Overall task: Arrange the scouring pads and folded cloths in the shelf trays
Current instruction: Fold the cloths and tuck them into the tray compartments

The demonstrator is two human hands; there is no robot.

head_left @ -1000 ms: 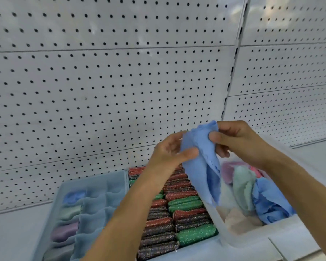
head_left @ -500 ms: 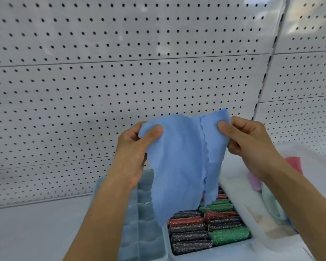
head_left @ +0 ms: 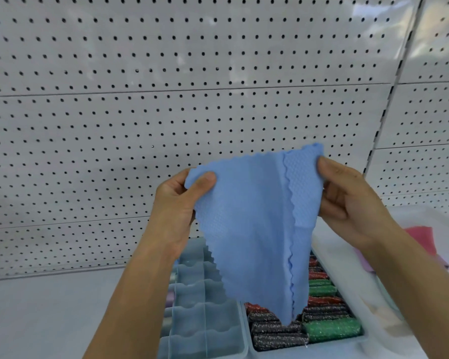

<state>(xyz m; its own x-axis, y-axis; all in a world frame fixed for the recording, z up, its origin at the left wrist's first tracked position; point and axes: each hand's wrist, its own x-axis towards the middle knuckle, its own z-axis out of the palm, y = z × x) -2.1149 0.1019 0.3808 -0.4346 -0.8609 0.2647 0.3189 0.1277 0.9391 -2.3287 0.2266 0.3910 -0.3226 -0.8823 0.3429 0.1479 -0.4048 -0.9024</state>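
Up in front of the pegboard wall point(head_left: 166, 112), held in the air above the trays, a blue cloth point(head_left: 249, 229) hangs open between two hands. Left hand point(head_left: 176, 208) pinches one top corner, thumb pressed on the front face; right hand point(head_left: 347, 198) pinches the other top corner, where a strip of the cloth is turned over on itself. It droops to a point low down, just over the scouring pads point(head_left: 322, 330). Looks like the folding step: cloth opened out, not yet folded. Next move, I'd say, calls for bringing the two corners together and squaring the edges, then finding a free slot. Fabric is thin and limp, waffle-textured, with wavy scalloped edges, so it will likely sag and slip out of line. Below, the divided tray point(head_left: 205, 320) sits left with several visible slots bare; pads in red, black and green lie packed in rows beside it. Far right, pink cloths point(head_left: 423, 242) lie in a clear bin point(head_left: 353, 286).
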